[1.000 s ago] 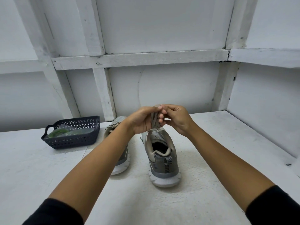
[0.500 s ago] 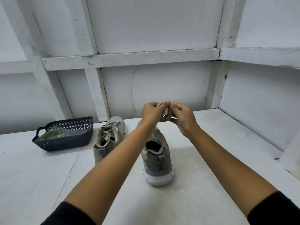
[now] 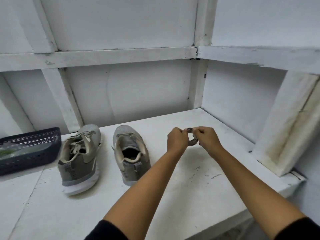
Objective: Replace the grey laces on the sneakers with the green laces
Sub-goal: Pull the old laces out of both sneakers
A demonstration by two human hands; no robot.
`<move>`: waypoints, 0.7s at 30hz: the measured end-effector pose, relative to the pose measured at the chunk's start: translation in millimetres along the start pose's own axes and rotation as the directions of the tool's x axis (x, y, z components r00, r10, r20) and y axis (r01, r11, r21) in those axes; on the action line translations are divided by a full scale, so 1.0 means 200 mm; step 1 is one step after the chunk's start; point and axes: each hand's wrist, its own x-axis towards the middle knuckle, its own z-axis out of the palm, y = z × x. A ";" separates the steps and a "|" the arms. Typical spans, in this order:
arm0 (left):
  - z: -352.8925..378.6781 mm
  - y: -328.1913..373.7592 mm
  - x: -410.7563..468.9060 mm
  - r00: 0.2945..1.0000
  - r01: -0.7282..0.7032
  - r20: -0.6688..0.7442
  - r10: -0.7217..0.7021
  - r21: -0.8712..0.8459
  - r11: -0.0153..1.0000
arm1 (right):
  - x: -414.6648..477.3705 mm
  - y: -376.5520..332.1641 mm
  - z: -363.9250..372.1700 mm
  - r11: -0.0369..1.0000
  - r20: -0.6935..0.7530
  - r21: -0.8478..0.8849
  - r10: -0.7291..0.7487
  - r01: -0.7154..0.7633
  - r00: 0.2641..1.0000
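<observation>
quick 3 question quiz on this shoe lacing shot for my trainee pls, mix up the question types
1. True or false: the grey lace pinched between the left hand and right hand is threaded through a sneaker.
2. The left sneaker is: A laced in grey; B laced in green; C without any lace.
3. Fill in: the green laces lie in the dark ___ at the far left.
Key: 1 false; 2 A; 3 basket.

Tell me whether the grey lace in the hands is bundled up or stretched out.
Bundled: the grey lace forms a small ring, pinched between the left hand and right hand.
</observation>
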 end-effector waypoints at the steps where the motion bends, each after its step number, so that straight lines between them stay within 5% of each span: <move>1: 0.04 -0.02 -0.01 1.000 0.004 0.017 -0.004 0.012 1.000 | -0.01 0.04 -0.02 0.999 0.005 -0.047 0.002 -0.002 1.000; 14: 0.27 -0.17 -0.04 0.995 -0.076 0.092 0.044 0.388 0.919 | -0.04 0.35 -0.06 0.789 -0.024 -0.615 -0.025 0.005 0.999; 21: 0.22 -0.06 -0.04 0.991 0.048 0.117 -0.062 0.119 0.992 | -0.02 0.28 -0.14 0.894 0.022 -0.445 0.072 -0.055 0.997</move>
